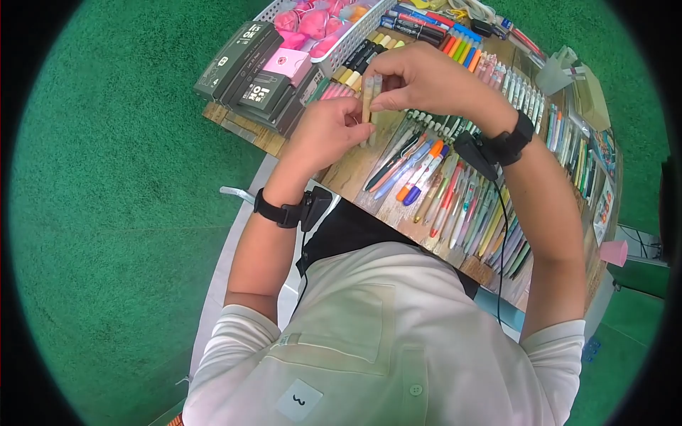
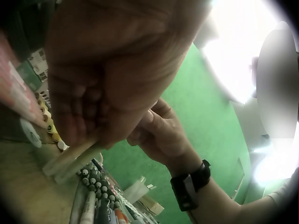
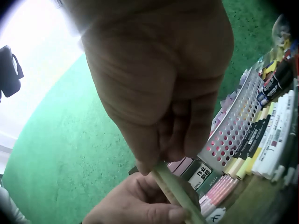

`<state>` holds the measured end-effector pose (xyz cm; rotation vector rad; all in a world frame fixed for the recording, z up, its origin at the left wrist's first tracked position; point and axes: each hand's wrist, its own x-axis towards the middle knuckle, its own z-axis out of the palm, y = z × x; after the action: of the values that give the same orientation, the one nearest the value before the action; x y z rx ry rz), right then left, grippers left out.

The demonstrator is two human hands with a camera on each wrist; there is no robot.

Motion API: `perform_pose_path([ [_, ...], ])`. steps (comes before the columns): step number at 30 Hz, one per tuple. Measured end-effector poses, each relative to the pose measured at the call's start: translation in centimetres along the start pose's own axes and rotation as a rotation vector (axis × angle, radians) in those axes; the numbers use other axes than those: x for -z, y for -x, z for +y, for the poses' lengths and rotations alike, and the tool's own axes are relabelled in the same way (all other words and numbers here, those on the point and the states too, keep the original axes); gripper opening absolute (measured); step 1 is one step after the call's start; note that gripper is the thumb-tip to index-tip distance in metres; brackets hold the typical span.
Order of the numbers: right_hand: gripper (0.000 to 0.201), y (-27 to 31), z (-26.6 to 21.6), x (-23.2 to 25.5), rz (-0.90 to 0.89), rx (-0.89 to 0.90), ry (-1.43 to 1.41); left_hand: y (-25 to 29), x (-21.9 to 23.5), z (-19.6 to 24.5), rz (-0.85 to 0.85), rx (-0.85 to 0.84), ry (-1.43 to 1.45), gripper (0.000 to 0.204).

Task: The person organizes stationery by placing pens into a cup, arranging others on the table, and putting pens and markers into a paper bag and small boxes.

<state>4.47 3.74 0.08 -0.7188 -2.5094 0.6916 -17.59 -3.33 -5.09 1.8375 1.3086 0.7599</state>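
Two slim pale pens [image 1: 367, 106], one cream and one light green, stand side by side between my hands above the table's left part. My left hand [image 1: 328, 131] pinches them low down between thumb and fingers. Higher up, the thumb and fingers of my right hand [image 1: 426, 79] grip the same pair. In the left wrist view the lower ends of the pens [image 2: 72, 161] stick out past the left fingers. The right wrist view shows the light green pen [image 3: 175, 189] running from the right fingertips down to the left thumb.
Rows of pens and markers [image 1: 455, 199] cover much of the wooden table [image 1: 348, 174]. Dark boxes [image 1: 245, 64] are stacked at the left corner, beside a white perforated basket [image 1: 359, 32] of pink packets. A pink cup [image 1: 613, 253] is at the right edge.
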Motion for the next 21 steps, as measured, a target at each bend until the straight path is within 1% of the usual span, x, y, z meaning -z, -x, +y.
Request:
perform_pose_path([
  [2, 0.026, 0.1, -0.2, -0.4, 0.009, -0.019, -0.005, 0.2, 0.1, 0.7, 0.012, 0.019, -0.087, 0.023],
  [3, 0.026, 0.2, -0.3, -0.6, 0.016, -0.035, -0.006, 0.2, 0.0, 0.9, 0.011, 0.02, -0.086, 0.023],
  [5, 0.026, 0.3, -0.4, -0.8, 0.039, -0.027, 0.014, 0.2, 0.0, 1.0, 0.035, -0.032, -0.121, 0.022],
  [6, 0.025, 0.2, -0.5, -0.8, 0.063, -0.02, 0.034, 0.1, 0.0, 0.6, 0.036, -0.031, -0.122, 0.022],
  [8, 0.026, 0.1, -0.7, -0.8, 0.052, -0.028, 0.038, -0.3, -0.3, -0.3, 0.023, 0.01, 0.011, 0.021],
  [11, 0.027, 0.1, -0.9, -0.9, 0.056, -0.038, 0.031, -0.7, -0.3, -0.7, -0.003, 0.017, 0.067, 0.018],
  [13, 0.028, 0.1, -1.2, -0.8, 0.073, -0.036, 0.02, -1.0, -0.2, -0.8, -0.009, 0.021, 0.017, 0.018],
  [15, 0.027, 0.2, -1.5, -0.7, 0.139, -0.013, -0.029, -1.0, -0.1, -0.8, -0.015, 0.023, -0.034, 0.019],
  [17, 0.025, 0.2, -1.4, -0.7, 0.149, 0.012, -0.024, -1.1, 0.0, -0.7, -0.027, 0.003, -0.082, 0.02],
  [18, 0.024, 0.3, -1.3, -0.7, 0.157, 0.039, -0.019, -1.1, -0.1, -0.7, -0.029, -0.002, -0.083, 0.02],
  [21, 0.024, 0.5, -1.1, -0.5, 0.145, 0.02, 0.005, -1.1, -0.3, -0.5, -0.051, -0.004, -0.037, 0.02],
])
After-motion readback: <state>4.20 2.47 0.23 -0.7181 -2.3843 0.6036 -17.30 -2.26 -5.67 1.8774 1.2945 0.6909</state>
